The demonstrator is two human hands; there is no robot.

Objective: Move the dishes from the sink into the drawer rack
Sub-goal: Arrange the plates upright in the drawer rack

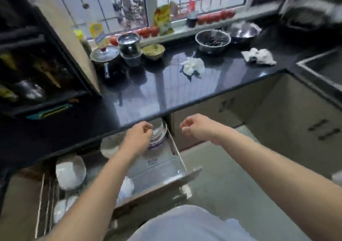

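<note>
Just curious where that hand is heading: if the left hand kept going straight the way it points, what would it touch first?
Probably the stack of white plates standing in the open drawer rack; the left hand looks already at their rim, though depth is unclear.

We see a dark, glossy countertop (166,91) running under the window. Directly on it sit a lidded dark pot (105,57), a steel pot stacked on a steel container (130,49), a greenish bowl (153,51), a steel colander bowl (212,41) with another steel bowl (245,30) just behind it, and two crumpled white cloths (193,67) (259,55), well apart. Below its front edge the pulled-out drawer rack (166,163) carries a stack of plates (159,135) and white bowls (70,172).
</note>
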